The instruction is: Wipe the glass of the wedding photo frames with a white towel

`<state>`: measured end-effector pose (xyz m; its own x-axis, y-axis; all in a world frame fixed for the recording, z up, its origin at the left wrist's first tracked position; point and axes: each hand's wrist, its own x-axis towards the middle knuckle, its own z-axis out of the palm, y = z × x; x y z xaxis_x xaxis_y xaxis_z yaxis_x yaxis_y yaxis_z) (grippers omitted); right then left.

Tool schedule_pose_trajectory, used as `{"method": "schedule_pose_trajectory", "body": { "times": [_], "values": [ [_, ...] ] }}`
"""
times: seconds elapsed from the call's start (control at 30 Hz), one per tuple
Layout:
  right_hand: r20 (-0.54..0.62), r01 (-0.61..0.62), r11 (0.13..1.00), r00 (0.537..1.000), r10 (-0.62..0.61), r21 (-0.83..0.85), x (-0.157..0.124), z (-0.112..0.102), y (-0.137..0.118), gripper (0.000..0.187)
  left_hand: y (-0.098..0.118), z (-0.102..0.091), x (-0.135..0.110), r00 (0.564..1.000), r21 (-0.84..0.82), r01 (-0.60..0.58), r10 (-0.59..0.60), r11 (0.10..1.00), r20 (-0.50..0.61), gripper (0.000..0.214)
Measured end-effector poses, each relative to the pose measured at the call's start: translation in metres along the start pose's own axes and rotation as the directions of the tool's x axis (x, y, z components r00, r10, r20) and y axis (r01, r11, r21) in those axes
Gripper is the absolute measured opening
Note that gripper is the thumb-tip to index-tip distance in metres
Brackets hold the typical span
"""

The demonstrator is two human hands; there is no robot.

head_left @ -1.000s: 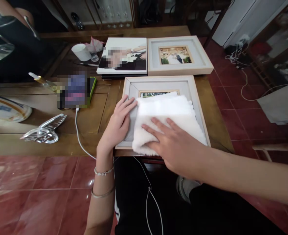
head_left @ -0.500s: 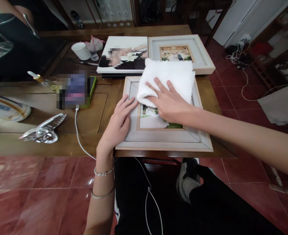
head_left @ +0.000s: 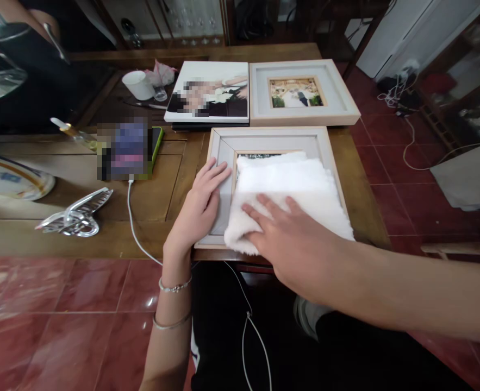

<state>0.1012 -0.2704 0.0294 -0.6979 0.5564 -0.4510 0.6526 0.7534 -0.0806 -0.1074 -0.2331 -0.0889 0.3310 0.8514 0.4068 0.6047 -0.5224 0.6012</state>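
A pale wooden picture frame lies flat at the table's front edge, its inner photo mostly covered. On top of it is a folded, fluffy white cloth that spans the lower right part of the frame. My right hand presses on the cloth, fingers spread over it and thumb tucked at its folded left edge. With fingers stretched out, my left hand rests on the frame's left side. Behind lie a second framed picture and a photo panel with a white top.
To the left on the wooden table are a phone on a white cable, a dropper bottle and a silver hair claw. A white cup stands further back. Another person's arm shows at the top left.
My right hand has drawn the white cloth toward me, from the frame's upper part to its lower edge. The second framed picture behind is uncovered. My left hand stays in place.
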Motion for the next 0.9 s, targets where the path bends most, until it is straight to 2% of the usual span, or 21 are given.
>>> {"method": "schedule_pose_trajectory", "body": {
  "times": [0.13,0.27,0.33,0.43,0.53,0.6,0.67,0.77,0.9],
  "values": [
    [0.02,0.082,0.995,0.996,-0.084,0.057,-0.012,-0.002,0.0,0.063,0.0,0.0,0.0,1.0,0.002,0.01,-0.01,1.0,0.008,0.046],
    [-0.036,0.015,0.998,0.999,-0.013,0.059,-0.005,0.011,0.013,0.069,-0.002,0.0,-0.002,1.0,-0.012,0.013,-0.013,1.0,0.007,0.046],
    [-0.093,-0.052,0.998,0.994,0.053,0.019,0.004,0.019,0.027,0.07,-0.002,0.0,-0.002,0.999,-0.029,0.039,-0.039,0.999,0.001,0.048],
    [-0.238,-0.141,0.99,0.963,0.13,-0.029,0.025,0.024,0.055,0.073,0.001,0.0,-0.002,0.997,-0.067,0.074,-0.075,0.995,-0.013,0.053],
    [-0.332,-0.213,0.976,0.924,0.189,-0.038,0.051,0.017,0.081,0.078,0.005,-0.001,-0.001,0.996,-0.122,0.084,-0.088,0.989,-0.028,0.057],
    [-0.362,-0.237,0.97,0.91,0.205,-0.047,0.069,0.008,0.088,0.077,0.006,0.0,-0.001,0.995,-0.156,0.087,-0.093,0.984,-0.036,0.058],
    [-0.365,-0.208,0.976,0.916,0.169,-0.071,0.085,0.001,0.085,0.071,0.006,0.0,-0.001,0.995,-0.177,0.085,-0.094,0.981,-0.043,0.058],
    [-0.32,-0.16,0.984,0.939,0.127,-0.079,0.097,-0.007,0.066,0.059,0.005,0.0,-0.001,0.994,-0.15,0.06,-0.073,0.987,-0.081,0.056],
    [-0.257,-0.131,0.99,0.96,0.113,-0.053,0.084,-0.006,0.037,0.054,0.004,0.0,-0.001,0.991,-0.093,0.039,-0.05,0.995,-0.127,0.054]
  ]
}}
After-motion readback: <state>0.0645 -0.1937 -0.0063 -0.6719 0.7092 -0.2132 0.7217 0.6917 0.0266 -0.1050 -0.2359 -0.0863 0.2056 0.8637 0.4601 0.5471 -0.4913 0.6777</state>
